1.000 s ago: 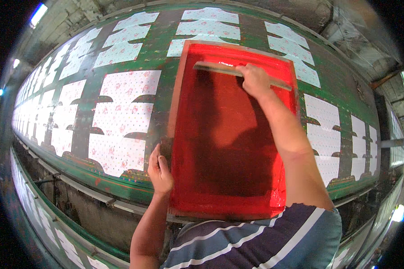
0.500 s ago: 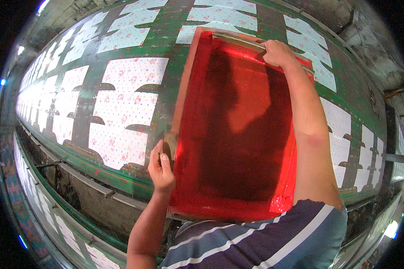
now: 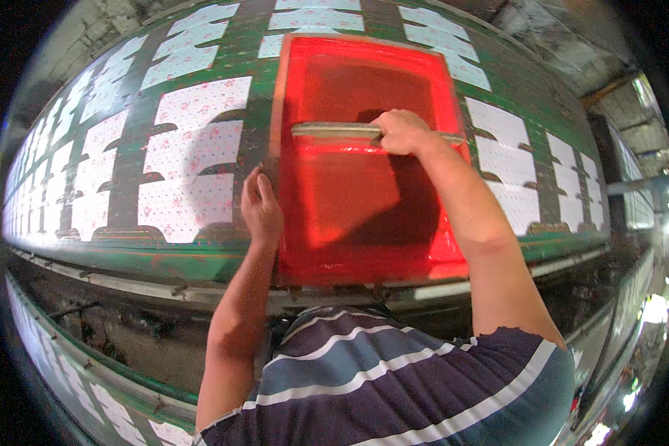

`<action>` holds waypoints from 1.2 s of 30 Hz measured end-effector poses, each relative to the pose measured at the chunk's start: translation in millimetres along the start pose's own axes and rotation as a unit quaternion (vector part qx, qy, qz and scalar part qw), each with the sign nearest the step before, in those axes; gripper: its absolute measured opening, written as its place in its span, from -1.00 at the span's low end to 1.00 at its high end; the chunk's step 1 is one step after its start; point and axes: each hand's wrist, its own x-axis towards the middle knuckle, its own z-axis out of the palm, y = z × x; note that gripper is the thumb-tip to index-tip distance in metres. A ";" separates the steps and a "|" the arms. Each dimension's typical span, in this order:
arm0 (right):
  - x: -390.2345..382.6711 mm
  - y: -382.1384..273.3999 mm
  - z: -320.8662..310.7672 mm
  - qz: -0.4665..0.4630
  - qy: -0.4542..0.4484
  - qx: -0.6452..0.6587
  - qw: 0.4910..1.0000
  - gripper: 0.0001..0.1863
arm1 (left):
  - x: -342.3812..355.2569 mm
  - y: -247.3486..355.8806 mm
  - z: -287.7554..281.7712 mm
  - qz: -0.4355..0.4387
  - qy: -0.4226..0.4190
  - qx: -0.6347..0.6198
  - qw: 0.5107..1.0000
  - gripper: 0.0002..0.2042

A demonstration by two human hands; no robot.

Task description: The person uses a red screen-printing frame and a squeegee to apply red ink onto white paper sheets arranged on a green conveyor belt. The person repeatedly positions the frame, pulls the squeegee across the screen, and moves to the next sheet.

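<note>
A screen-printing frame (image 3: 446,186), its mesh smeared with wet red ink, lies on the long green table in front of me. My right hand (image 3: 403,132) is closed on the squeegee (image 3: 334,129), a long narrow bar that crosses the mesh in its upper half. Beside the frame's left edge is my left hand (image 3: 262,208), its fingers and thumb pointing up and slightly apart. Nothing shows between them, and I cannot tell whether the hand touches the frame. The mesh and ink hide what lies beneath the frame.
White printed fabric pieces (image 3: 189,160) with small coloured motifs lie in rows along the green table (image 3: 178,260), left and beyond the frame. More fabric pieces (image 3: 502,160) lie to the right. A metal rail (image 3: 253,297) runs along the table's near edge.
My right hand has drawn the squeegee from the frame's far end toward me, partway down the mesh. My left hand stays beside the frame's left edge. The whole view has shifted.
</note>
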 end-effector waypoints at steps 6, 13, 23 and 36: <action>-116.3 -62.6 56.9 0.012 -0.006 -0.021 1.000 -0.68 | -2.8 -7.8 -2.0 0.056 0.016 0.076 0.995 -0.49; -215.1 -113.6 110.8 0.004 0.045 -0.043 0.998 -0.64 | 2.8 -19.9 2.2 0.090 0.031 0.137 0.986 -0.46; -266.0 -129.5 153.7 -0.081 0.170 -0.003 0.982 -0.21 | -2.8 1.0 -4.8 0.014 -0.011 0.186 0.982 -0.44; -325.9 73.2 156.5 0.164 0.371 0.129 0.905 -0.45 | -1.0 2.7 0.5 -0.025 0.031 0.185 0.982 -0.56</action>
